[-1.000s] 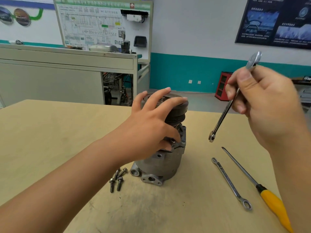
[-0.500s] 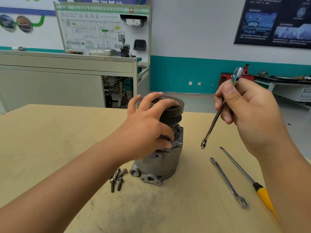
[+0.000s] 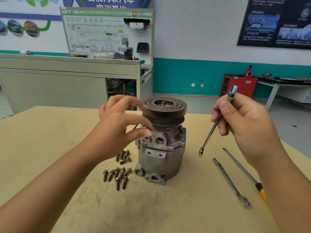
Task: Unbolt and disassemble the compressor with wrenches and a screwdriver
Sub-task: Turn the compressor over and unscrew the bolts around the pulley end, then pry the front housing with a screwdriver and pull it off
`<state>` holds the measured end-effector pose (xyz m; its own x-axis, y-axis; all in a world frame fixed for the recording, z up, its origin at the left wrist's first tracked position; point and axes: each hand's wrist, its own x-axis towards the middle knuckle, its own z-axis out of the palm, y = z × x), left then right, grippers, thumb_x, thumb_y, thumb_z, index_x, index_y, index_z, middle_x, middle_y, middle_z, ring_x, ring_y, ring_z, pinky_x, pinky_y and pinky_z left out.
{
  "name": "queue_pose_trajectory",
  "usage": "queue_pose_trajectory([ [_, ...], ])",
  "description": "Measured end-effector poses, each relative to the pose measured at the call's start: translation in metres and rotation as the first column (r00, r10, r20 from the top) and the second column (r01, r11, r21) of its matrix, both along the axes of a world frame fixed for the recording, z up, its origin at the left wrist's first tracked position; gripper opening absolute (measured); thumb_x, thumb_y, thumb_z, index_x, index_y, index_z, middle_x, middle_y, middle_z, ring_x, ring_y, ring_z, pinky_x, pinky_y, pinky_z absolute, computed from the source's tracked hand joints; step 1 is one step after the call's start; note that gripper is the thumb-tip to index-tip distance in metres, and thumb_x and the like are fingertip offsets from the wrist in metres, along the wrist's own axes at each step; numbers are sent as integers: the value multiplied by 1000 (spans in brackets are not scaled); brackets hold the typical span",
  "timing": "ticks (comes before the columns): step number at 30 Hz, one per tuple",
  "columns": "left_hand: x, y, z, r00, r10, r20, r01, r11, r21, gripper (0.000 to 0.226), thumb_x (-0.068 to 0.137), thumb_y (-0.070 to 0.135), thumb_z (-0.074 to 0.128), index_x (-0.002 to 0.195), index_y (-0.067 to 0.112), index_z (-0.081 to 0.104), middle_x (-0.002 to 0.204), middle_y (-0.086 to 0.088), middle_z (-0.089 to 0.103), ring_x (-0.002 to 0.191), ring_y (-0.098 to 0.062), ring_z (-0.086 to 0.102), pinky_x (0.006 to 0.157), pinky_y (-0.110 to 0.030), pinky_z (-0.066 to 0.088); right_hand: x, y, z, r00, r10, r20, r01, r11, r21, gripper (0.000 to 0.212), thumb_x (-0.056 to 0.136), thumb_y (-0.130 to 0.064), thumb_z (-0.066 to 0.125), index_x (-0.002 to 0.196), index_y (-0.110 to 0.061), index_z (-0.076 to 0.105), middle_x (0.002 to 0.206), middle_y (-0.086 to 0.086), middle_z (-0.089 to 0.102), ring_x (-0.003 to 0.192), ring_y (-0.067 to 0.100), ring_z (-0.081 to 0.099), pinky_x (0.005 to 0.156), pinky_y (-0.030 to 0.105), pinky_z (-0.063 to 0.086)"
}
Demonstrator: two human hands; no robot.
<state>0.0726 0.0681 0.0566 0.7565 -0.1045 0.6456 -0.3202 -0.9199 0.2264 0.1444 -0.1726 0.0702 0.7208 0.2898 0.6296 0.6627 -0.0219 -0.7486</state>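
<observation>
One slim steel wrench [image 3: 210, 134] (in right hand [image 3: 244, 121]) hangs beside grooved compressor [image 3: 161, 158].

So the compressor [image 3: 161, 148] stands upright mid-table [image 3: 42, 148], pulley [image 3: 165, 110] on top. Loose bolts [image 3: 117, 175] sit in two bunches just to its left, the smaller bunch behind the bigger one. Over on the right a wrench [image 3: 230, 181] and a screwdriver [image 3: 244, 172] lie side by side, screwdriver on the outside. The left hand [image 3: 117, 125] hovers close by the pulley's left side. The right hand [image 3: 244, 125] holds a second wrench [image 3: 212, 132] in the air, between the compressor and those tools.
</observation>
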Motion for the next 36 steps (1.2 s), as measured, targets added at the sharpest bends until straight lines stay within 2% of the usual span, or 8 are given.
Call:
queue_pose_trajectory([
  [6,-22,39,-37,979,142,-148,-147,989,-28,24,68,58,50,86,51,64,92,30,53,107,-9,37,94,-34,18,2,6,-9,1000,-9,-1,9,1000,-27,22,98,-23,44,80,-18,57,69,-5,61,51,8,48,50,16,44],
  [9,-29,53,-56,937,196,-288,-198,980,21,21,71,60,49,87,55,60,90,34,54,106,-4,39,90,-30,15,1,8,-10,1000,-12,1,12,999,-39,22,98,-21,44,81,-17,57,70,-6,62,50,7,48,49,15,44],
  [12,-31,60,-76,886,281,-369,-260,960,107,6,84,53,57,88,56,58,90,35,54,105,0,37,87,-30,15,-2,10,-11,1000,-30,-2,30,998,-47,22,97,-21,45,80,-17,57,70,-6,63,50,7,51,49,16,44],
  [16,-28,62,-96,832,345,-435,-320,938,133,9,89,46,59,97,50,63,87,35,54,103,0,35,88,-30,15,-6,11,-15,998,-55,-19,54,996,-72,21,96,-21,47,80,-16,59,71,-2,65,52,10,55,52,21,47],
  [20,-23,61,-106,831,384,-403,-344,923,171,15,90,48,57,103,48,62,87,33,53,101,1,33,86,-29,13,-7,7,-19,997,-75,-23,72,993,-94,18,95,-19,49,81,-17,60,75,1,65,55,14,58,55,25,50],
  [25,-24,60,-112,843,411,-346,-385,912,144,8,90,46,58,96,48,61,82,30,56,94,1,36,83,-28,13,-6,-5,-24,997,-55,-57,51,997,-59,12,93,-12,54,87,-18,62,75,1,67,55,15,60,54,22,50],
  [30,-23,59,-119,835,443,-328,-420,896,141,16,89,44,58,81,53,48,79,30,55,91,2,36,80,-28,10,4,-25,-47,988,-83,-133,74,995,-71,10,88,1,59,82,-7,59,77,7,70,61,20,67,56,22,53],
  [36,-24,56,-120,859,416,-298,-422,905,47,19,87,46,60,74,53,48,75,27,58,87,4,42,79,-27,12,16,-40,-91,955,-177,-237,156,982,-106,7,84,3,65,81,3,59,80,2,72,76,23,70,71,27,57],
])
